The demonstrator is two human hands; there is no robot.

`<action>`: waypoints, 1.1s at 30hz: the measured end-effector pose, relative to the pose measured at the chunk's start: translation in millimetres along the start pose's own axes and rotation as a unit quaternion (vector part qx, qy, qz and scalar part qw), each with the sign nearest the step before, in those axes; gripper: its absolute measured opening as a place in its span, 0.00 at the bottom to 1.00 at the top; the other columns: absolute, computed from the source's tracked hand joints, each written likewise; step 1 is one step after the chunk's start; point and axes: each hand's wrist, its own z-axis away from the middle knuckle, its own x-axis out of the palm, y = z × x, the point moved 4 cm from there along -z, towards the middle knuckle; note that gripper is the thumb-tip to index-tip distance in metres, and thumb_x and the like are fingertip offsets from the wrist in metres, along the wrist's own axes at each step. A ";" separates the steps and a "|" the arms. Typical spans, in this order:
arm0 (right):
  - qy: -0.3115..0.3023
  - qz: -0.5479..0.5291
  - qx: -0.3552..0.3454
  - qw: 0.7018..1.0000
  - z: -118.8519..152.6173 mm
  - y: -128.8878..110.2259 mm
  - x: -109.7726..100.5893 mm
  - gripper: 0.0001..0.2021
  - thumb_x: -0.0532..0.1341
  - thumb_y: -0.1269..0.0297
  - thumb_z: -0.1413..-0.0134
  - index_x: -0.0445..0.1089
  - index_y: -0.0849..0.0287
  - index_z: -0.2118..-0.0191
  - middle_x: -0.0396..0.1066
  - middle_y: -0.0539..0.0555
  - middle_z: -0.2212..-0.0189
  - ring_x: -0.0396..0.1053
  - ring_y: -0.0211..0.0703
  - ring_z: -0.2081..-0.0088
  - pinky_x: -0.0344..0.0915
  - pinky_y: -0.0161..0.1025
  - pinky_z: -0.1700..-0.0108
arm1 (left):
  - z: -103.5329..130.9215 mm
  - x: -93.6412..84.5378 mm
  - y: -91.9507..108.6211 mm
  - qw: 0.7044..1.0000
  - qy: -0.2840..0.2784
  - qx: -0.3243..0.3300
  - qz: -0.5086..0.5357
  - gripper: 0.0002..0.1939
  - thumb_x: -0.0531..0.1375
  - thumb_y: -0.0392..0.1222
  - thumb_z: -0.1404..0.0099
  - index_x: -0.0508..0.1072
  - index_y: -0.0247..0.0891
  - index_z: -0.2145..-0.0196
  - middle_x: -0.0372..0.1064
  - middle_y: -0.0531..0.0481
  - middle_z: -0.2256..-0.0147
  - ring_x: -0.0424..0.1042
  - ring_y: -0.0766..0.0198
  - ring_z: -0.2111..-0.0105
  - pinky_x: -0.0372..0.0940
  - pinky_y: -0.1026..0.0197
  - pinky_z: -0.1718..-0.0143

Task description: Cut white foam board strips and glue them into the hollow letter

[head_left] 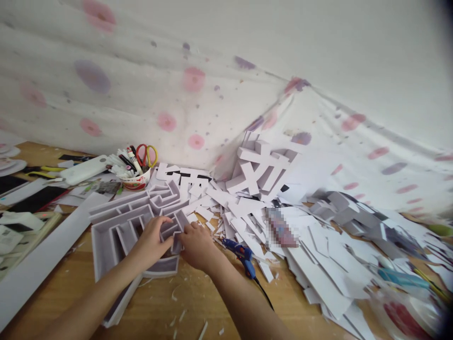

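Note:
A hollow white letter shape (102, 245) with thin upright walls lies on the wooden table, its channels facing up. My left hand (154, 241) reaches over its middle, thumb and forefinger bent around a small inner section. At the right side of the same piece, my right hand (200, 248) has its fingers curled onto a wall. Its fingertips are partly hidden, so any small strip between them cannot be made out. Just right of that hand, a blue glue gun (244, 257) rests on the table with its black cord running toward me.
White board scraps (240, 212) are heaped behind and right of my hands. Another white letter shape (262, 170) leans at the back. A bowl (136, 182) holds pens and scissors (146, 156). A long white strip (46, 259) lies at left, and a plastic-wrapped item (406, 311) at right.

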 end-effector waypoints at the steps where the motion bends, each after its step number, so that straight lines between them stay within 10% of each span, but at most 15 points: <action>1: -0.003 0.003 -0.006 1.000 -2.6 -1.8 1.1 0.09 0.61 0.66 0.52 0.72 0.60 0.64 0.69 0.58 0.65 0.64 0.51 0.58 0.62 0.43 0.59 | -0.2 0.4 0.1 1.000 0.001 0.001 -0.001 0.16 0.57 0.37 0.50 0.65 0.41 0.61 0.67 0.46 0.59 0.68 0.54 0.56 0.62 0.47 0.52; 6: 0.032 -0.129 0.027 0.991 4.2 12.9 -15.1 0.12 0.61 0.66 0.52 0.71 0.59 0.59 0.69 0.55 0.65 0.66 0.46 0.60 0.62 0.39 0.58 | 0.8 0.3 0.4 1.000 -0.007 -0.007 -0.007 0.17 0.57 0.39 0.49 0.65 0.40 0.60 0.68 0.44 0.59 0.69 0.53 0.56 0.65 0.48 0.56; 12: 0.062 -0.436 0.055 0.896 43.5 49.5 -37.6 0.17 0.57 0.74 0.51 0.67 0.53 0.54 0.69 0.48 0.67 0.66 0.35 0.67 0.61 0.32 0.62 | -3.4 4.7 -3.4 1.000 -0.007 -0.014 -0.017 0.15 0.56 0.40 0.47 0.66 0.40 0.59 0.68 0.43 0.58 0.71 0.54 0.60 0.67 0.51 0.63; 18: 0.062 -0.446 0.114 0.886 79.4 63.8 -55.0 0.16 0.56 0.71 0.50 0.69 0.55 0.54 0.68 0.48 0.70 0.65 0.35 0.68 0.62 0.32 0.64 | -19.3 4.0 8.9 0.997 0.023 -0.013 -0.068 0.13 0.55 0.42 0.45 0.66 0.39 0.60 0.68 0.44 0.60 0.71 0.56 0.66 0.65 0.51 0.64; 21: -0.077 -0.423 0.066 0.901 109.5 69.5 -71.4 0.15 0.57 0.70 0.50 0.72 0.53 0.56 0.70 0.48 0.70 0.66 0.35 0.69 0.62 0.33 0.65 | -25.1 -0.3 17.5 0.995 0.034 -0.003 -0.091 0.13 0.55 0.42 0.45 0.66 0.40 0.61 0.68 0.45 0.61 0.68 0.60 0.72 0.64 0.52 0.67; 23: -0.225 -0.469 0.025 0.853 137.0 76.6 -77.4 0.19 0.62 0.66 0.54 0.70 0.52 0.52 0.72 0.49 0.69 0.68 0.36 0.69 0.63 0.33 0.66 | -26.6 -1.8 19.0 0.994 0.040 0.004 -0.099 0.12 0.55 0.42 0.45 0.66 0.41 0.61 0.68 0.45 0.61 0.67 0.60 0.74 0.64 0.52 0.66; 29: 0.119 -0.435 0.254 0.856 187.3 164.2 -90.8 0.15 0.59 0.54 0.51 0.71 0.56 0.59 0.66 0.49 0.75 0.63 0.37 0.74 0.61 0.34 0.71 | -27.4 2.4 14.3 0.989 0.026 -0.031 -0.140 0.13 0.56 0.41 0.44 0.66 0.40 0.60 0.67 0.45 0.59 0.66 0.61 0.74 0.61 0.50 0.62; 33: 0.105 -0.344 0.347 0.866 194.9 194.3 -51.4 0.10 0.58 0.59 0.51 0.69 0.59 0.66 0.65 0.49 0.77 0.63 0.38 0.75 0.59 0.35 0.72 | -28.7 3.9 19.1 0.983 -0.001 -0.065 -0.174 0.13 0.55 0.41 0.43 0.66 0.39 0.59 0.66 0.44 0.58 0.66 0.60 0.72 0.60 0.50 0.60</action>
